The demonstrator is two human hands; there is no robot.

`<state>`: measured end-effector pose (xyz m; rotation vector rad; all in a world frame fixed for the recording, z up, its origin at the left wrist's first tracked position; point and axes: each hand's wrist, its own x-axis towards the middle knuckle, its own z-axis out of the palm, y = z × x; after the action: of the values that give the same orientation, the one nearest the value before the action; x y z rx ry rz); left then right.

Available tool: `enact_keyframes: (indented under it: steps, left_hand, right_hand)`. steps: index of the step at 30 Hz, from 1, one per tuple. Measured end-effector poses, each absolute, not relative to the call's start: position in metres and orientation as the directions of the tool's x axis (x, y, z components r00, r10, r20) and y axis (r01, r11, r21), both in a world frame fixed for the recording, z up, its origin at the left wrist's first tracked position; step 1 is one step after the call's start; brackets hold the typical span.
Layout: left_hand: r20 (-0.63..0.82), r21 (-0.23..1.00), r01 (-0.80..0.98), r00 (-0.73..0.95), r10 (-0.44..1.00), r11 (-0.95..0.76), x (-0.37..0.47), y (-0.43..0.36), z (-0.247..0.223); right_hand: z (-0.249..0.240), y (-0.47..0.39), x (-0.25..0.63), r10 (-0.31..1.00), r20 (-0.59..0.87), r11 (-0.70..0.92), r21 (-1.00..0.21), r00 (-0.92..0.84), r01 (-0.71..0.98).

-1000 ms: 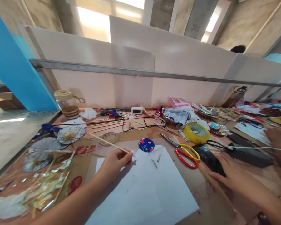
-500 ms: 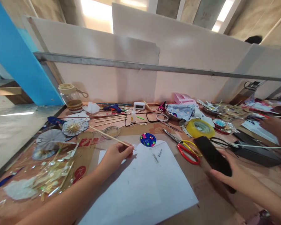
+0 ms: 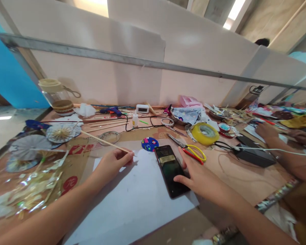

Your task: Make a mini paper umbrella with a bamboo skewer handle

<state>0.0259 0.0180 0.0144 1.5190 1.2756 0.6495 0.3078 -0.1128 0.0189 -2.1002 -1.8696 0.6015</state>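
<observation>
Pinched in my left hand (image 3: 113, 164) is a thin wooden stick (image 3: 99, 139), its long end pointing to the far left over the cardboard. My right hand (image 3: 197, 173) grips a smartphone (image 3: 169, 172) by its right edge, the screen lit. The phone is over the right part of a white paper sheet (image 3: 122, 207); whether it rests on it I cannot tell. Just beyond the phone's top lies a round dark-blue patterned disc (image 3: 149, 144). Scissors (image 3: 185, 146) with red and yellow handles lie past my right fingers, partly hidden by them.
Yellow tape roll (image 3: 205, 133), glue bottle (image 3: 135, 119) and small white clock (image 3: 142, 109) stand farther back. Pleated paper fans (image 3: 62, 132) and plastic scraps (image 3: 38, 187) cover the left side. A black box (image 3: 256, 154) with cables sits right, near another person's hands (image 3: 267, 131).
My right hand has brought the phone left from beside the scissors to over the paper, and its screen has lit up. My left hand still holds the stick. The view has shifted right.
</observation>
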Motion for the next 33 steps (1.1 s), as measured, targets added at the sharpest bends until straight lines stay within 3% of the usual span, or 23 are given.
enact_keyframes:
  steps: [5,8,14,18,24,33]
  left_hand:
    - [-0.176,0.913,0.406,0.304,0.936,0.040,0.027,0.020,0.014]
    - [-0.166,0.911,0.413,0.306,0.937,0.027,0.026,0.022,0.010]
    - [-0.196,0.869,0.493,0.303,0.933,0.022,0.021,0.024,0.007]
    - [-0.205,0.862,0.506,0.306,0.929,0.023,0.022,0.025,0.005]
    - [-0.240,0.854,0.516,0.268,0.933,0.071,0.026,0.025,0.008]
    - [-0.233,0.838,0.544,0.278,0.932,0.047,0.023,0.025,0.010]
  right_hand:
    - [0.018,-0.115,0.326,0.999,0.023,0.041,-0.701,-0.035,0.712]
    - [0.015,-0.118,0.326,0.995,0.008,0.066,-0.788,-0.097,0.612]
    - [0.011,-0.118,0.323,0.973,-0.049,0.105,-0.772,-0.224,0.627]
    - [0.006,-0.117,0.328,0.986,-0.082,0.028,-0.775,-0.144,0.632]
    - [0.001,-0.119,0.331,0.995,0.073,0.006,-0.738,0.072,0.675]
    - [0.006,-0.124,0.328,0.985,0.136,0.024,-0.701,0.101,0.713]
